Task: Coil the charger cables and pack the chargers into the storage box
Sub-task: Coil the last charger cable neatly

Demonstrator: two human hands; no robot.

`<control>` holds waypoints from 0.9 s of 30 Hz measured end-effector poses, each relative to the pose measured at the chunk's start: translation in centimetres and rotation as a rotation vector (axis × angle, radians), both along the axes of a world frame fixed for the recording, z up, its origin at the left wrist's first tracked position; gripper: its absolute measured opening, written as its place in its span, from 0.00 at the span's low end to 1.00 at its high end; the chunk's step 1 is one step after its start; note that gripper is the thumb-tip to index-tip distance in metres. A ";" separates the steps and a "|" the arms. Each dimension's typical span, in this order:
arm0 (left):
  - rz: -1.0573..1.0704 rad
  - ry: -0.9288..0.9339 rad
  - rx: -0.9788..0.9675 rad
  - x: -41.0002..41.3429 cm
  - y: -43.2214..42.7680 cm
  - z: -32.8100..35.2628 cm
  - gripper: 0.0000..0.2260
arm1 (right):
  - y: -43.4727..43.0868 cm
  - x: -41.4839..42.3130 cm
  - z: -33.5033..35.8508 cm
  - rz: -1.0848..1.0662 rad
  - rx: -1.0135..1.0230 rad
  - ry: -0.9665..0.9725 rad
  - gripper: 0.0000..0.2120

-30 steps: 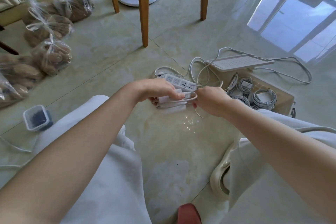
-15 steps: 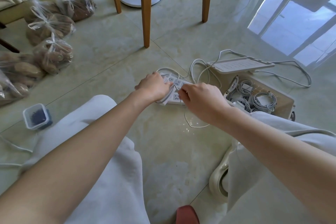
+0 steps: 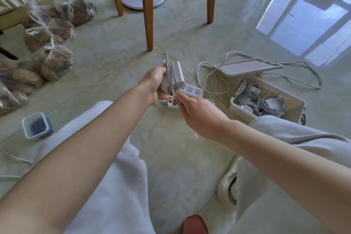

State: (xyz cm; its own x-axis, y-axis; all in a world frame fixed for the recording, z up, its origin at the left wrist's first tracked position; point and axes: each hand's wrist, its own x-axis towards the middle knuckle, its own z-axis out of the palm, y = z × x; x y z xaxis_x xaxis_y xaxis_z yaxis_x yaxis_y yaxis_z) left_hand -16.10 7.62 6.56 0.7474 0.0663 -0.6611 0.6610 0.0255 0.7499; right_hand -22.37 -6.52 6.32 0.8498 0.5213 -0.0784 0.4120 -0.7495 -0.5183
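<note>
Shoe: a pale shoe (image 3: 227, 186) sits on the tiled floor, tucked beside the right knee.
Small tub: there's a clear tub (image 3: 36, 125) of dark bits on the floor, off by the left knee.
Right hand: the right hand (image 3: 193, 112) is low and pinches the white cable (image 3: 171, 81) between thumb and fingertip, just under the charger.
Left hand: the left hand (image 3: 153, 83) has its fingers curled round the charger, gripping it firmly.
Charger: the white charger (image 3: 177, 73) is upright, held off the floor and well apart from the box.
Cable path: strands run up the brick's side, loop over its top and drop into that pinch.
Power strip: the power strip (image 3: 191, 90) lies flat on the tiles directly behind both hands.
Storage box: the storage box (image 3: 232, 103) stands open to the right, with coiled chargers (image 3: 273, 103) already inside.
Lid: the lid (image 3: 248, 66) is tilted just behind the box, and a loose lead (image 3: 307, 80) curls round it.
Far floor: wooden chair legs (image 3: 149, 24) stand ahead, and tied clear bags (image 3: 51, 61) lie to the left.
</note>
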 end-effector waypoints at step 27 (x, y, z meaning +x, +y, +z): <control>-0.692 -0.208 0.457 -1.2 0.7 2.4 0.10 | -3.4 5.1 -0.1 0.017 -0.344 -0.325 0.16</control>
